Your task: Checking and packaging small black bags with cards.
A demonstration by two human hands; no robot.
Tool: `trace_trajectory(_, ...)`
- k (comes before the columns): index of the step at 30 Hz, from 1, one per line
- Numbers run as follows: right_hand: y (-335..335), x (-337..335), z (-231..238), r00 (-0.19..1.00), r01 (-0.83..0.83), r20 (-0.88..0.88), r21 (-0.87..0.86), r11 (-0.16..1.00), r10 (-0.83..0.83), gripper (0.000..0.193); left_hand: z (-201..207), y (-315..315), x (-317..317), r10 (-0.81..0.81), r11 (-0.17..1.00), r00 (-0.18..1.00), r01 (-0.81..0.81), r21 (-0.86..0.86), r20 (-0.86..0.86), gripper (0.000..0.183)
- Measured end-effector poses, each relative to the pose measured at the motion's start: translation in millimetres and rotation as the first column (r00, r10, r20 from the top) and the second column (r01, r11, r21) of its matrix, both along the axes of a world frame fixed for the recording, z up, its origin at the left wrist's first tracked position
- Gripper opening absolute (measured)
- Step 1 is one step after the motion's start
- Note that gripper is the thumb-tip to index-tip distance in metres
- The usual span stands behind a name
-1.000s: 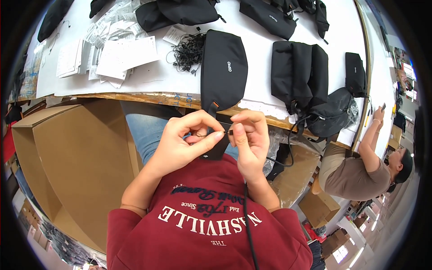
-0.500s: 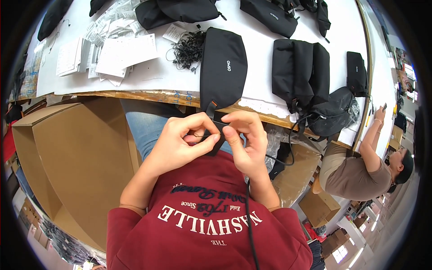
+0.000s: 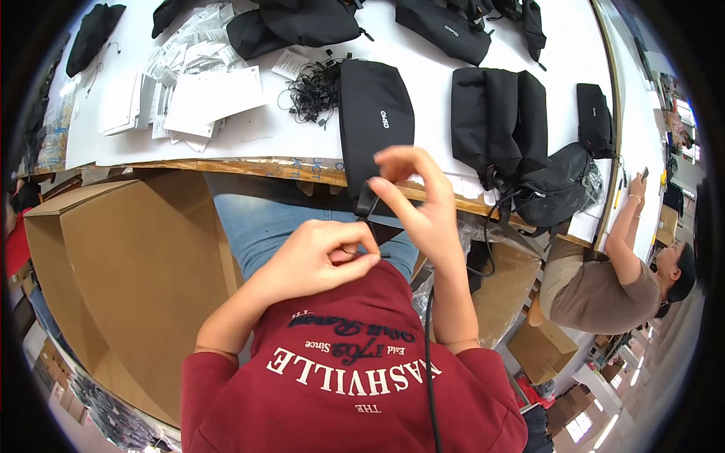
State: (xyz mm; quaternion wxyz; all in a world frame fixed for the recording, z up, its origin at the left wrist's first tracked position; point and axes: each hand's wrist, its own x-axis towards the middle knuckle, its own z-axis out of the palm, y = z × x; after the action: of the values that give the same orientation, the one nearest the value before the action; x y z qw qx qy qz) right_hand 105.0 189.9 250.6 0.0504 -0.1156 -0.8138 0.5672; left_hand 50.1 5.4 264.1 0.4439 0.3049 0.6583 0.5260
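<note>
A black fabric pouch lies on the table, its narrow end hanging over the front edge towards me. From that end hangs a dark strap loop. My left hand is below the strap, thumb and fingers pinched on a thin black string, whose small dark end pokes out past the fingertips. The string seems to run up to the strap. My right hand is raised beside the strap, thumb and forefinger apart, with nothing visible between them.
Behind the pouch lie a tangle of black strings and stacks of white paper slips. More black pouches and a black mesh bag are to the right. A big cardboard box stands at my left. A co-worker sits at the right.
My left hand has come down towards my lap with the string. My right hand has moved up and parted from the left, so the strap now shows between them.
</note>
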Motion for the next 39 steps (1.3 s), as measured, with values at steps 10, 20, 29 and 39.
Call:
trace_trajectory(10,1.1,-2.6,-23.1,0.997,0.074,-0.019,0.257,0.964,-0.071,0.052,-5.3,13.6,14.5,0.227,0.952,0.941,-0.161,0.259,-0.253,0.030)
trace_trajectory(20,4.9,29.8,23.0,0.987,-0.147,0.052,-0.134,0.980,0.155,0.041,-29.5,2.3,-31.5,0.091,0.992,0.396,0.043,0.117,-0.914,0.040)
trace_trajectory(29,-4.5,25.4,24.7,0.968,-0.248,0.001,-0.140,0.959,0.251,0.039,-28.7,-9.7,-25.1,0.280,0.958,0.379,-0.046,0.285,-0.882,0.034)
trace_trajectory(39,12.7,20.2,20.0,0.991,-0.005,0.131,-0.172,0.985,0.028,0.031,-4.1,-20.0,-14.7,-0.060,0.987,0.595,0.154,0.040,-0.801,0.031)
